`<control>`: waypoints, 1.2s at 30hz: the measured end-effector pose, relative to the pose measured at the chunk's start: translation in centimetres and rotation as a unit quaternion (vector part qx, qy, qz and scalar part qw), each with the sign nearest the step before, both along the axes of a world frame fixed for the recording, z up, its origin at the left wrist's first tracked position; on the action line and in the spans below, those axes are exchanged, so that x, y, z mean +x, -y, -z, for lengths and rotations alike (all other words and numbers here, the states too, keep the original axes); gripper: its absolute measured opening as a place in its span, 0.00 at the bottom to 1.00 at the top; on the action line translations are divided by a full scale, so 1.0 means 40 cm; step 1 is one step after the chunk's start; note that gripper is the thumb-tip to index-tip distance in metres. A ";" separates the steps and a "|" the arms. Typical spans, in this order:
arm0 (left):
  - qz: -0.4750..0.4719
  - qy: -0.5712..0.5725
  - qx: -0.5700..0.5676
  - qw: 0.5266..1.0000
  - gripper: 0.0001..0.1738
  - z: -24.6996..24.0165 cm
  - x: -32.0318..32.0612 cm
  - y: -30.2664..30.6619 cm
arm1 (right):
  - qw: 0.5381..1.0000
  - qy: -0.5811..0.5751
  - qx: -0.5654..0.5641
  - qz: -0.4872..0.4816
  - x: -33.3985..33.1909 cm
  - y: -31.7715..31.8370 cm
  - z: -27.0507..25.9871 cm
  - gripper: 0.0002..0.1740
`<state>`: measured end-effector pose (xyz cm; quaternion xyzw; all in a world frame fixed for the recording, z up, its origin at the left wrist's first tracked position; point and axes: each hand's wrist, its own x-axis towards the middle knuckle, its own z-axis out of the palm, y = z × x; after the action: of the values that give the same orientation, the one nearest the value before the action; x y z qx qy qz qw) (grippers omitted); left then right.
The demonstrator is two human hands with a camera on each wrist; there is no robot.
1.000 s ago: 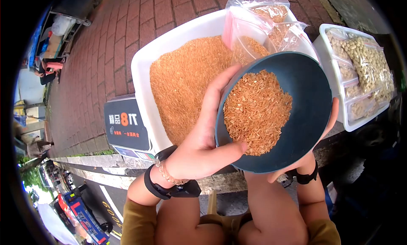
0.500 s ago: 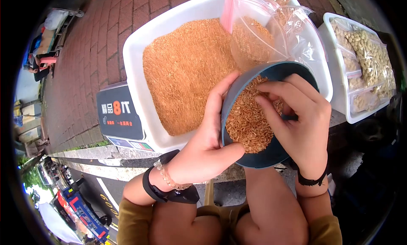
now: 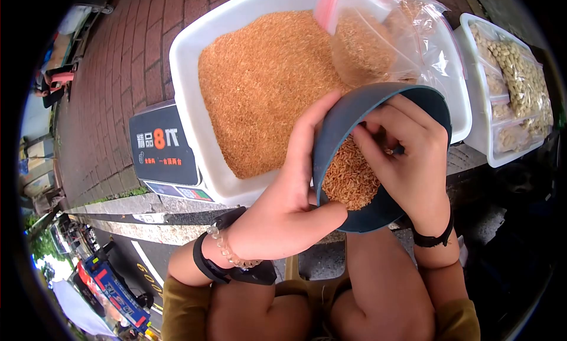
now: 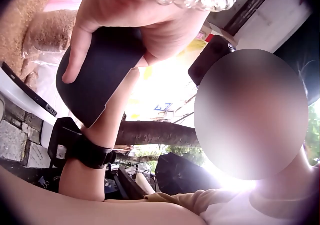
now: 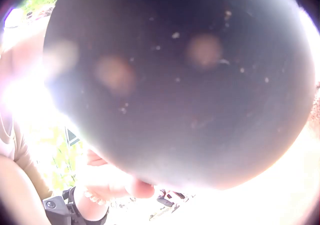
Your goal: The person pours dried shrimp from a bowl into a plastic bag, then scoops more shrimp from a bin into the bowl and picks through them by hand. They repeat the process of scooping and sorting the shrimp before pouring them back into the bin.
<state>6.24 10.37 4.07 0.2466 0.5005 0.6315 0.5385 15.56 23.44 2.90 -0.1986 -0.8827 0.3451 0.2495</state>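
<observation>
A dark blue bowl (image 3: 348,122) with reddish-brown rice grains (image 3: 351,178) in it is tilted in the head view. My left hand (image 3: 280,208) grips its left side, thumb at the near rim and a finger along the outer wall. Inside the bowl, the curled fingers of my right hand (image 3: 410,155) pinch at the grains; the fingertips are partly hidden. The left wrist view shows the bowl's dark outer wall (image 4: 100,70) under the left hand (image 4: 145,15). Its speckled dark surface (image 5: 175,110) fills most of the right wrist view.
Behind the bowl stands a white tub (image 3: 192,99) of loose grain, with zip bags of grain (image 3: 366,49) at its right. A scale (image 3: 162,146) sits left of it. Another white tub (image 3: 493,146) holds bagged peanuts (image 3: 525,75). Red brick paving (image 3: 112,105) lies beyond.
My right hand has left the bowl's right side and reached into the grains, now deeper behind the rim. The bowl has tilted; my left hand keeps its grip.
</observation>
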 end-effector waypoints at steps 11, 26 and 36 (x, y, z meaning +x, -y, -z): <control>-0.011 0.002 0.014 1.000 0.49 -0.011 -0.014 0.033 | 0.991 0.037 0.004 -0.126 0.005 0.021 -0.035 0.14; -0.067 0.101 -0.036 0.992 0.42 -0.026 -0.021 0.050 | 0.964 0.220 0.025 -0.150 0.057 0.035 -0.099 0.22; -0.074 0.093 -0.034 0.992 0.41 -0.028 -0.025 0.056 | 0.984 0.133 -0.024 -0.120 0.091 -0.001 -0.123 0.19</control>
<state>5.23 8.12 5.21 0.1303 0.4858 0.6729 0.5424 19.21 23.49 7.82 -0.1416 -0.9170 0.3638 0.0822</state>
